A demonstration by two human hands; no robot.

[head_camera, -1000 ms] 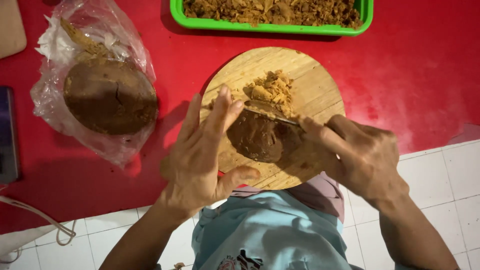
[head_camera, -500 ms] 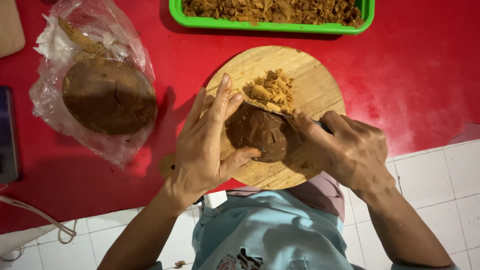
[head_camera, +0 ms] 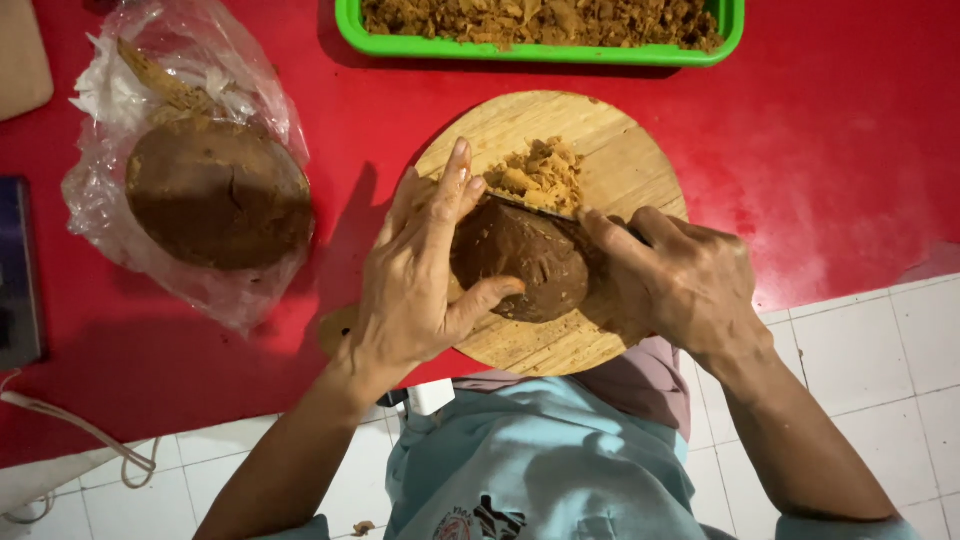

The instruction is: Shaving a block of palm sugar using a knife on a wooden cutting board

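Dark brown rounded sugar block (head_camera: pixel 522 262) sits at centre of round wooden cutting board (head_camera: pixel 640 160) on red countertop (head_camera: pixel 840 130). Left hand (head_camera: pixel 415 275) clamped on block from 9 o'clock, thumb underneath, fingers over top. Right hand (head_camera: pixel 680 280) at 3 o'clock, closed around handle of knife (head_camera: pixel 530 207), blade lying across block's top edge. Pile of light brown shavings (head_camera: pixel 540 172) at 12 o'clock, just beside blade. Green plastic tray (head_camera: pixel 540 48) of shavings further up. Second brown block in clear plastic bag (head_camera: pixel 215 190) at 9 o'clock, well apart.

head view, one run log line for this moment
left hand steadies brown block | right hand presses knife | shavings on round board
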